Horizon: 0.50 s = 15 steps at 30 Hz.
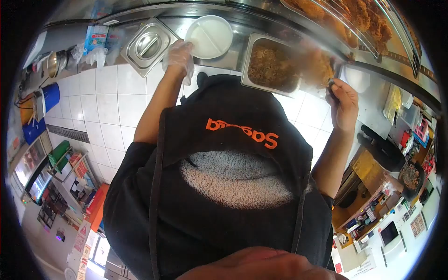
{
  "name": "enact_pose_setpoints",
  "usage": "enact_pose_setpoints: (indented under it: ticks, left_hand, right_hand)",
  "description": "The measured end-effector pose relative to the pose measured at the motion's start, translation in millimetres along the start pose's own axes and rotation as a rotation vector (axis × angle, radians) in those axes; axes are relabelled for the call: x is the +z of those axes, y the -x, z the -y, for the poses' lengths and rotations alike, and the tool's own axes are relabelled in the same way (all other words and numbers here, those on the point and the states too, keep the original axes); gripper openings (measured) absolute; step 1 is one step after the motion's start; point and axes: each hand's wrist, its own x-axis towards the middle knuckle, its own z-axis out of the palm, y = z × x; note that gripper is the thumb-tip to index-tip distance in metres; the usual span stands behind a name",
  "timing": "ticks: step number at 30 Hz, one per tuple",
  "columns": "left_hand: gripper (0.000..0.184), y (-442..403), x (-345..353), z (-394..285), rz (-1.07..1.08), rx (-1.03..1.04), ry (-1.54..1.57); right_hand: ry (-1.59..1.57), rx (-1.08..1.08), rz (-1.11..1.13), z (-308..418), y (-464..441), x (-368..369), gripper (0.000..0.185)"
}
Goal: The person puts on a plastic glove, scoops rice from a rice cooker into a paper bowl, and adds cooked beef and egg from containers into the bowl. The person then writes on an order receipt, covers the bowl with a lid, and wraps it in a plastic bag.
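Observation:
My left hand (180,58), in a clear plastic glove, has its fingers closed at the near left rim of a white divided plate (219,32). Close beside that hand, on the left, a steel lid with a handle (148,45) covers a container. My bare right hand (344,103) is closed around a utensil's dark handle (332,87). The utensil's far end is smeared by motion over the right side of a steel pan (250,53), so its kind does not show. Brown, saucy food (271,70) lies in the pan. Golden-brown fried food (323,70) shows behind the blur.
Fried pieces (368,21) sit behind a wire rack and metal rail at upper right. A blue-and-white packet (96,39) with plastic gloves lies at left on the steel counter. Blue bins (50,96) stand farther left. A pan of food (410,177) is at far right.

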Motion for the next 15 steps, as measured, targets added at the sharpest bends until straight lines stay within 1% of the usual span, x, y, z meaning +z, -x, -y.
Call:
enact_pose_setpoints:
  ticks: [1, 2, 3, 5, 6, 8, 9, 11, 12, 14, 15]
  left_hand:
    - [0.023, 2.7, 5.9, 3.2, -0.005, -0.095, 0.254]
    - [0.025, 7.3, 5.9, -6.1, -0.013, -0.189, 0.508]
    - [0.025, 14.0, 1.6, -22.0, -0.016, -0.194, 0.512]
    - [0.031, 27.6, -10.7, -56.5, -0.049, -0.408, 0.787]
    - [0.031, 30.8, -11.1, -60.6, -0.057, -0.415, 0.791]
    - [0.041, 36.0, -12.8, -61.9, -0.085, -0.328, 0.723]
    - [0.041, 34.8, -11.9, -54.4, -0.095, -0.334, 0.726]
    - [0.045, 29.2, -7.8, -36.0, -0.101, -0.280, 0.353]
    - [0.045, 33.0, -19.6, -50.1, -0.107, -0.286, 0.357]
    - [0.051, 39.3, -40.0, -76.3, -0.021, -0.406, 0.142]
    - [0.051, 37.7, -36.3, -66.9, -0.023, -0.409, 0.146]
  right_hand:
    - [0.003, 0.004, 0.001, -3.2, -0.9, -0.5, 0.022]
    - [0.009, 0.016, 0.003, -8.3, -2.5, -1.3, 0.022]
    - [0.016, 0.028, 0.006, -14.4, -4.6, -1.9, 0.022]
    - [0.042, 0.028, -0.019, -29.4, -8.5, -1.8, 0.022]
    - [0.059, 0.047, -0.031, -34.8, -10.4, -1.0, 0.022]
    - [0.078, 0.066, -0.073, -42.0, -11.9, 4.2, 0.022]
    - [0.083, 0.068, -0.063, -45.3, -12.2, 4.8, 0.022]
    - [0.046, 0.081, -0.072, -48.9, -12.4, 2.8, 0.023]
    - [0.052, 0.082, -0.064, -47.3, -11.5, 1.1, 0.023]
    - [-0.025, 0.072, 0.053, -41.3, -7.2, 0.7, 0.020]
    - [-0.019, 0.073, 0.057, -38.5, -5.4, 4.3, 0.020]
